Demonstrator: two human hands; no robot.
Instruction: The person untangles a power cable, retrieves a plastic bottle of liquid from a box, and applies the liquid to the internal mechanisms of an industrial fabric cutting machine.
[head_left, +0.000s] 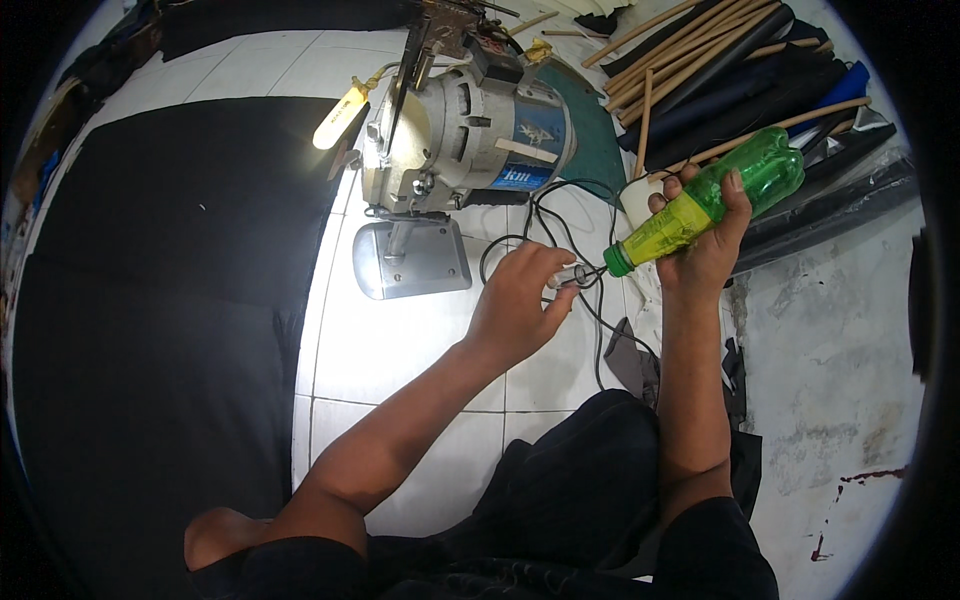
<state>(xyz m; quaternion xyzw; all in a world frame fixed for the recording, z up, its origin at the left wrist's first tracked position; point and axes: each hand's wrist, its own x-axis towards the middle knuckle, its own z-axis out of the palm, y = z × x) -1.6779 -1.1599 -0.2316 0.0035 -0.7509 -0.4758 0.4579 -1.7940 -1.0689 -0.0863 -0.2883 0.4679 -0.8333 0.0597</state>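
My right hand is wrapped round a green plastic bottle with a yellow-green label, tilted so its green cap points down to the left. My left hand pinches a small clear tube-like container just below the cap. Something thin lies between cap and container; whether it is a nozzle or a cable behind them I cannot tell. Beyond my hands is a grey and blue electric cloth-cutting machine, above its flat metal base plate.
A yellow lit lamp is fixed to the machine. Black cable loops behind my hands. Black fabric spreads over the left side. Wooden sticks and dark rolls lie at the far right, near a stained wall. White tiles lie underneath.
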